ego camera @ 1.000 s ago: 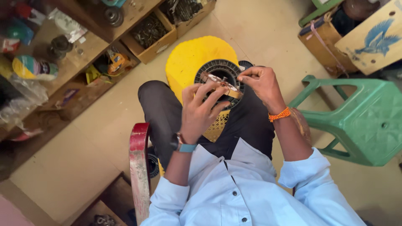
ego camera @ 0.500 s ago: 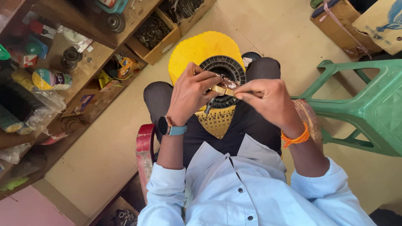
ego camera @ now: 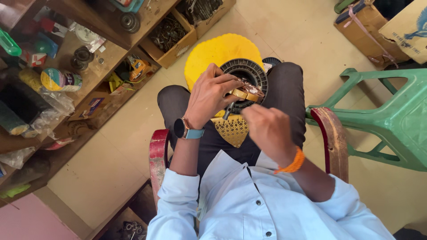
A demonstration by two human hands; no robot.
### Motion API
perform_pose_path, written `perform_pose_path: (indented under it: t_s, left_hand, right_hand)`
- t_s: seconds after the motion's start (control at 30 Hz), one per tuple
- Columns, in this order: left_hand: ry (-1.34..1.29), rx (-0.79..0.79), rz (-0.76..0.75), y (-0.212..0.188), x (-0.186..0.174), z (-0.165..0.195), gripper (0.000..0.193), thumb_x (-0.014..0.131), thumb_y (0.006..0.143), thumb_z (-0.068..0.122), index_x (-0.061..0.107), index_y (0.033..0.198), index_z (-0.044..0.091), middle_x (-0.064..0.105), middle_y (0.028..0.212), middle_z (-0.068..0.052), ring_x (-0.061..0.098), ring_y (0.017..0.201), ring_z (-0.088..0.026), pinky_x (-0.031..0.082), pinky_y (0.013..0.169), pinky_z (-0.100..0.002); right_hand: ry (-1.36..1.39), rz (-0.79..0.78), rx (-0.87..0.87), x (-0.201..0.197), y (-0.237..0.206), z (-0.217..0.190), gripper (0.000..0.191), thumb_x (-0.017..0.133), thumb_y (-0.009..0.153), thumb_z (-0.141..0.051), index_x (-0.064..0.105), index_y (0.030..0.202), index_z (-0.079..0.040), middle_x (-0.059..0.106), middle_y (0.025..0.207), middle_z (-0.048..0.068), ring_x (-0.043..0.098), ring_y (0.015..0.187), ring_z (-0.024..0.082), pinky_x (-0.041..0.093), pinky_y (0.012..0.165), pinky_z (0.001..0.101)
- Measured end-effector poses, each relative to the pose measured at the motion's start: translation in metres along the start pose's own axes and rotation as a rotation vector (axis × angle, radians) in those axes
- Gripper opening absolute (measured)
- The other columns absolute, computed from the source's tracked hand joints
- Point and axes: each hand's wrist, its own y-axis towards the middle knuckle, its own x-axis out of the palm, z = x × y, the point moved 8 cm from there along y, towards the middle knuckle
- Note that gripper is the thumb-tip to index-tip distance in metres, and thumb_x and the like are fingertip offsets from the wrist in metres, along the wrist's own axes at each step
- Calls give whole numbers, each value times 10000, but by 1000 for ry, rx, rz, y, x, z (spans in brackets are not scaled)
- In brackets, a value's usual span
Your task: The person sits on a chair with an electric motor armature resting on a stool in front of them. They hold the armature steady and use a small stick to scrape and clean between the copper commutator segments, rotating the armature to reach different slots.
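Note:
I sit in a red-armed chair [ego camera: 159, 153] with a round black ribbed part [ego camera: 253, 72] resting on my knees above a yellow plastic stool [ego camera: 213, 53]. My left hand [ego camera: 209, 95], with a watch on the wrist, grips a small yellowish piece with copper wire [ego camera: 247, 92] against that black part. My right hand [ego camera: 267, 129], an orange band on its wrist, is closed just below and to the right of it. What its fingers pinch is hidden. A yellow mesh piece [ego camera: 232, 130] lies on my lap.
Wooden shelves [ego camera: 66, 84] crowded with cans, spools and boxes of metal parts stand on the left. A green plastic chair [ego camera: 387, 115] is at the right, cardboard boxes [ego camera: 378, 26] behind it. The floor is pale tile.
My right hand has drawn back from the black part toward my body. The left hand stays on the yellowish piece. The view has shifted slightly.

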Motion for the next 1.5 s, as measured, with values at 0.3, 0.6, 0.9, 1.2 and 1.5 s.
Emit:
perform_pose_path:
  t_s: [0.3, 0.6, 0.9, 1.2, 1.5]
  left_hand:
    - [184, 79, 160, -43, -6, 29, 411, 734, 853, 41, 743, 1237, 187, 579, 1417, -3, 567, 1216, -250, 445, 1007, -393]
    - [-405, -338, 363, -99, 52, -7, 211, 793, 847, 66, 775, 1057, 80, 713, 1003, -51, 665, 858, -205, 529, 775, -324]
    - [-1035, -827, 712, -104, 102, -37, 129, 749, 937, 115, 776, 987, -1, 727, 827, -5, 631, 708, -46, 500, 647, -211]
    - [-538, -770, 621, -82, 78, -26, 137, 772, 895, 115, 716, 866, -6, 681, 687, -73, 608, 573, -127, 479, 570, -275]
    - [53, -124, 440, -51, 11, 37, 316, 805, 836, 234, 749, 1131, 136, 651, 1168, -25, 567, 1077, -259, 472, 915, -409]
  right_hand:
    - [123, 79, -80, 49, -8, -3, 211, 693, 741, 5, 721, 945, -39, 671, 816, 95, 666, 715, 306, 536, 674, 419]
    - [333, -9, -78, -3, -3, -1, 66, 779, 856, -113, 744, 881, -63, 645, 752, 124, 660, 674, 309, 519, 602, 418]
    - [608, 24, 233, 19, 66, 66, 92, 732, 924, -80, 750, 972, -4, 712, 743, 1, 619, 658, 10, 469, 565, 217]
    - [588, -35, 439, 57, 62, 126, 80, 796, 864, -72, 796, 915, -11, 479, 588, -67, 351, 547, 7, 250, 483, 244]
    - [713, 34, 431, 48, 45, 148, 89, 772, 874, -68, 771, 929, 1, 638, 685, -96, 482, 610, -24, 370, 532, 209]
